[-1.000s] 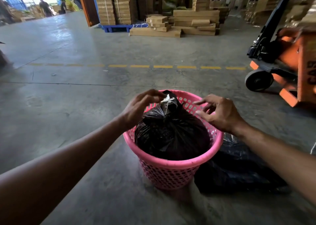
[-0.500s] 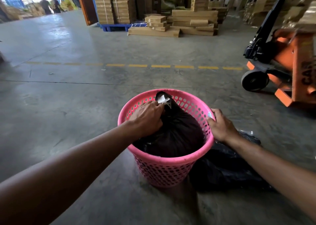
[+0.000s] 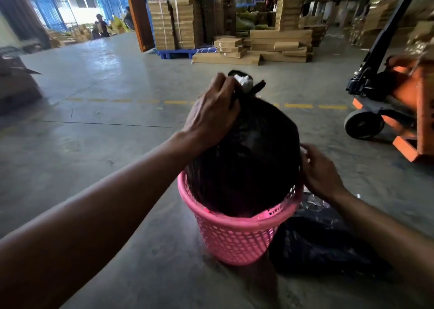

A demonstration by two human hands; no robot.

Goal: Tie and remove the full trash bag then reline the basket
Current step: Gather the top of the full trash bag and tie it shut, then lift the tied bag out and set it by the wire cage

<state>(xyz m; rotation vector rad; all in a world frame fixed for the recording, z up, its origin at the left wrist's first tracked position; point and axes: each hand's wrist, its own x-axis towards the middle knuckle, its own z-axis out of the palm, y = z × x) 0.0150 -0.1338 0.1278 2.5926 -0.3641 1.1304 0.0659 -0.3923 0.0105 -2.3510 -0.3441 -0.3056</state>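
A full black trash bag (image 3: 249, 158), knotted at the top with a scrap of white showing, rises halfway out of the pink perforated basket (image 3: 234, 236) on the concrete floor. My left hand (image 3: 213, 116) is shut on the bag's neck just below the knot. At the basket's right rim, my right hand (image 3: 317, 172) has its fingers curled against the rim and the bag's side. A spare black bag (image 3: 319, 245) lies crumpled on the floor right of the basket.
An orange pallet jack (image 3: 399, 111) stands at the right. Stacked cardboard boxes (image 3: 270, 47) and a blue pallet (image 3: 178, 52) fill the back. A cardboard box (image 3: 14, 85) sits at the far left. People stand far off by the doorway.
My left hand has pulled the bag upward by its neck, so it now stands well above the rim. My right hand stays at the basket's right rim.
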